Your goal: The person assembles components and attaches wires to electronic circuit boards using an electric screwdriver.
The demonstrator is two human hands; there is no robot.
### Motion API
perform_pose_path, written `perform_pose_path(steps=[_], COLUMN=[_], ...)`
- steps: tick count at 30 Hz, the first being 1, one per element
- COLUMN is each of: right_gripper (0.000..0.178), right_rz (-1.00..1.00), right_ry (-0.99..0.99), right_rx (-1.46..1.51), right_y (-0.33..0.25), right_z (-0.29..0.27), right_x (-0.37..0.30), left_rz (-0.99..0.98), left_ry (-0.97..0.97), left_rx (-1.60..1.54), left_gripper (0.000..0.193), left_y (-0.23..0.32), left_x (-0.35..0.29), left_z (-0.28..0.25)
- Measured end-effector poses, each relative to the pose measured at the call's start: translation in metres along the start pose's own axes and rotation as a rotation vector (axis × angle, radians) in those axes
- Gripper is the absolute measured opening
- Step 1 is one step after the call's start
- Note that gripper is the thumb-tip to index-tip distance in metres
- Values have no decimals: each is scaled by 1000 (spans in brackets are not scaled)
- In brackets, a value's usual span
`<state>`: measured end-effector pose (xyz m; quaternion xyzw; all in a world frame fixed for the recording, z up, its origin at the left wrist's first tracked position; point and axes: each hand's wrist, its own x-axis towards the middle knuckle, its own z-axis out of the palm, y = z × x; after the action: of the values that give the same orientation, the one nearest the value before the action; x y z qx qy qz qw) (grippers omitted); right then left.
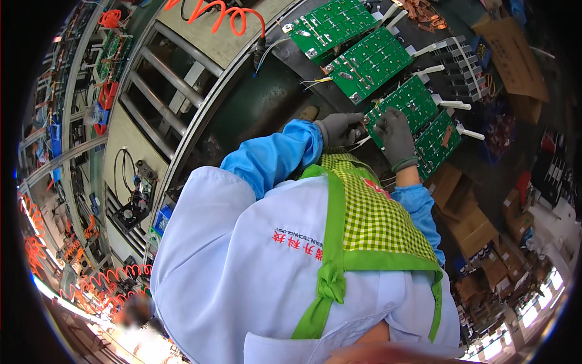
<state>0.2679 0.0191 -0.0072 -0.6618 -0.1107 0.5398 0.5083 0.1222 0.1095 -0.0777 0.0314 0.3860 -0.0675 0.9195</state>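
Four flat green circuit boards (371,65), dotted with small metal parts, lie side by side along the near edge of a dark, smooth tabletop (297,65). Two hands in matte grey gloves meet at the third board from the left. The left hand (341,129) is pinched closed at its near corner; the right hand (395,134) curls over its surface, though whether it grips anything cannot be told. Toward the far edge are one ribbed grey metal stack (459,68) and a loose heap of copper pieces (424,13).
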Motion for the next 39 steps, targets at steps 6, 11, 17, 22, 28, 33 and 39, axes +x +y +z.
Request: perform_pose_path(steps=[6, 11, 17, 22, 28, 33, 39], right_gripper=[32, 25, 15, 16, 21, 17, 14], right_rz=[29, -166, -710, -865, -901, -889, -784], right_ry=[-229, -196, 2, 74, 33, 12, -21], right_rx=[162, -169, -1113, -1156, -1125, -1051, -1002], right_y=[1, -8, 3, 19, 25, 21, 19], right_z=[-17, -2, 6, 6, 4, 7, 7], right_x=[0, -9, 5, 9, 4, 3, 6], left_rz=[-14, -28, -20, 41, 38, -20, -12], left_ry=[13, 3, -41, -25, -64, -109, -119], left_rx=[34, 26, 18, 47, 56, 52, 79], left_gripper=[27, 26, 26, 24, 28, 31, 30], left_y=[4, -2, 0, 0, -1, 0, 2], left_x=[-3, 6, 5, 2, 6, 5, 5], left_z=[4, -4, -5, 2, -8, -9, -7])
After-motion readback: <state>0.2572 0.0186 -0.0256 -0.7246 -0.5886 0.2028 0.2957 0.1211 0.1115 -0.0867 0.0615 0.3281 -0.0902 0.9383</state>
